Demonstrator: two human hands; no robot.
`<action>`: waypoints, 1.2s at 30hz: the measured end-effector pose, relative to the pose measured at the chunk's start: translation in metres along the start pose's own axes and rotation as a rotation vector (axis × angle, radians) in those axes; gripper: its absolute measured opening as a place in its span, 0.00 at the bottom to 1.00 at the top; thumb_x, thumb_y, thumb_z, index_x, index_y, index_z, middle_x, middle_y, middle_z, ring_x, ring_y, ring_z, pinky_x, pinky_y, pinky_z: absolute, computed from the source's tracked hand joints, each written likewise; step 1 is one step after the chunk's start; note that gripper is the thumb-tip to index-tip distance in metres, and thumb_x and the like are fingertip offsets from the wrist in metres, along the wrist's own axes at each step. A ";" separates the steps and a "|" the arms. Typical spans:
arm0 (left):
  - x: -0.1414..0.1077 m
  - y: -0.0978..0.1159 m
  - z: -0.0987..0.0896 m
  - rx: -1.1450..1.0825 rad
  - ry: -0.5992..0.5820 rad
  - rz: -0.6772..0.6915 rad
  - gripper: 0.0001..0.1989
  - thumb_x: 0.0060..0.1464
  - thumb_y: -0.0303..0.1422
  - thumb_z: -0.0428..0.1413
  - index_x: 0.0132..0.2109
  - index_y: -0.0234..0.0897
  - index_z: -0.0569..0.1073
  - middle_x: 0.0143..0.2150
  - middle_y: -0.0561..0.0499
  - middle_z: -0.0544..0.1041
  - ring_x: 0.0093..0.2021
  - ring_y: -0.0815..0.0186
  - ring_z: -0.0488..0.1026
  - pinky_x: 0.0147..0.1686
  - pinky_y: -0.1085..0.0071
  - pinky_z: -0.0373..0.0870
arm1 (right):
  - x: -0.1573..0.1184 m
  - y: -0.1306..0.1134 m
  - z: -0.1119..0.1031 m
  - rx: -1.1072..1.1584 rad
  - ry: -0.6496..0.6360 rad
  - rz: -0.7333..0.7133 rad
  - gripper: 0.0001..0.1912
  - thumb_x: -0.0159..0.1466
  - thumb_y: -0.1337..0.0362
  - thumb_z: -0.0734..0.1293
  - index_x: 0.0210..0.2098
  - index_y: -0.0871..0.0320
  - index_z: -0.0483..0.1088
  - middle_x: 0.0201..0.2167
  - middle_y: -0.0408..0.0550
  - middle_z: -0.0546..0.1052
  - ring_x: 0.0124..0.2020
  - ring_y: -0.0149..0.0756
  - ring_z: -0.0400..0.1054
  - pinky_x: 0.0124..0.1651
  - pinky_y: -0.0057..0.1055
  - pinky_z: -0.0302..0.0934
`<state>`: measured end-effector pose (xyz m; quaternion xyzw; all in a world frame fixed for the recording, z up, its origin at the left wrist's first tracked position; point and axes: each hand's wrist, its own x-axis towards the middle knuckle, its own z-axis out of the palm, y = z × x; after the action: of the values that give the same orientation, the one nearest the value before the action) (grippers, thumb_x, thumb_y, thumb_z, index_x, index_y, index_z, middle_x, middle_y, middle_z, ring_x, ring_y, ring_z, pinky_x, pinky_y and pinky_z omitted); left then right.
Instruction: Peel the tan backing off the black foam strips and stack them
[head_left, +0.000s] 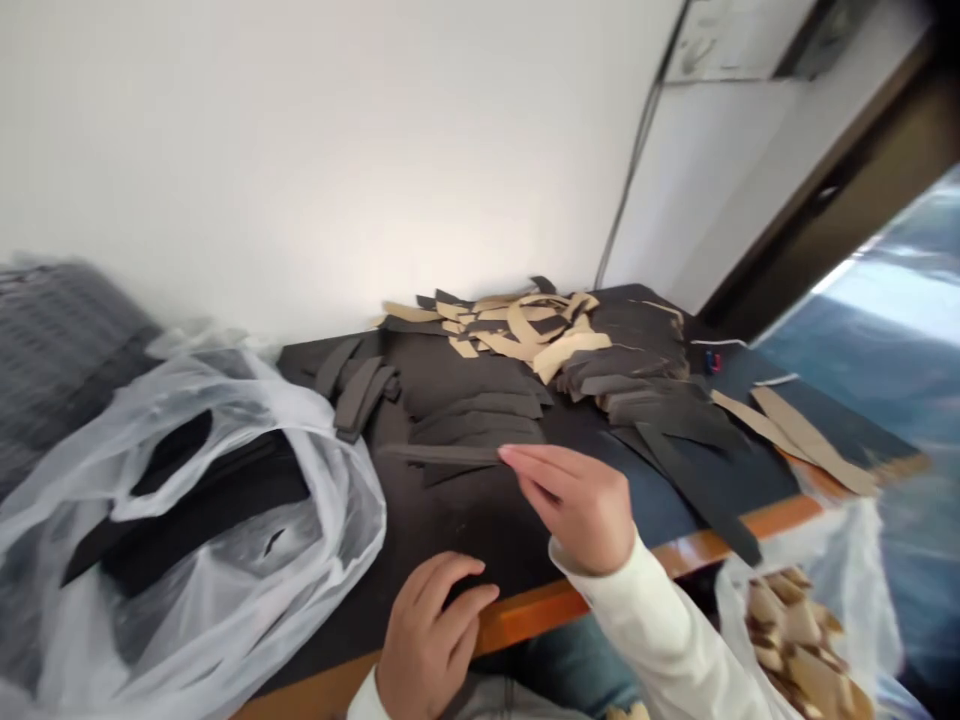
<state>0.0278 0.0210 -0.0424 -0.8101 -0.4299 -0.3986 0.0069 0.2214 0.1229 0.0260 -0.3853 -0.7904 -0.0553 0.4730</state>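
My right hand [581, 500] is closed in a pinch on the end of a thin dark grey strip [450, 455]. The strip stretches to the left, seen nearly edge-on, in front of a fanned stack of dark grey strips [480, 405]. Close to the table's front edge, my left hand [435, 630] is half curled with thumb and fingers apart, and no object shows in it. Left of the stack lies a small pile of dark strips [364, 390].
A white plastic bag [330, 490] holding black pieces stands open at the left. Tan and dark scraps [525, 325] lie along the wall, with more dark strips [652, 400] to their right. A second bag [862, 570] with tan scraps hangs below the table's orange edge [532, 615].
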 end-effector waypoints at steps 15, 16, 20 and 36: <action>-0.033 -0.005 -0.042 0.113 0.120 -0.133 0.15 0.56 0.18 0.50 0.40 0.40 0.76 0.43 0.47 0.77 0.46 0.63 0.73 0.45 0.66 0.73 | 0.088 0.050 0.131 -0.071 -0.504 -0.104 0.17 0.64 0.61 0.65 0.51 0.57 0.73 0.55 0.53 0.74 0.58 0.46 0.66 0.65 0.52 0.52; -0.035 -0.012 -0.050 0.167 0.111 -0.144 0.15 0.56 0.17 0.50 0.41 0.40 0.76 0.45 0.47 0.77 0.48 0.63 0.73 0.47 0.64 0.73 | 0.076 0.056 0.120 -0.075 -0.524 -0.116 0.15 0.64 0.61 0.65 0.49 0.56 0.74 0.54 0.51 0.75 0.57 0.45 0.67 0.65 0.51 0.52; -0.028 -0.035 -0.080 0.361 0.060 -0.156 0.18 0.57 0.17 0.50 0.46 0.41 0.75 0.51 0.46 0.76 0.54 0.60 0.71 0.53 0.61 0.69 | 0.028 0.073 0.085 -0.135 -0.610 -0.187 0.21 0.64 0.57 0.65 0.56 0.54 0.69 0.58 0.52 0.71 0.60 0.47 0.64 0.64 0.53 0.54; 0.178 -0.194 -0.061 0.339 -0.781 -0.373 0.42 0.56 0.50 0.55 0.70 0.39 0.49 0.73 0.41 0.42 0.72 0.46 0.38 0.67 0.48 0.42 | -0.019 0.085 0.081 -0.024 -0.326 -0.312 0.18 0.67 0.59 0.62 0.56 0.52 0.66 0.56 0.51 0.72 0.58 0.42 0.66 0.62 0.51 0.57</action>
<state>-0.0921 0.2446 0.0504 -0.7958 -0.5978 0.0175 -0.0951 0.2253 0.2076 -0.0570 -0.2679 -0.9056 -0.0740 0.3203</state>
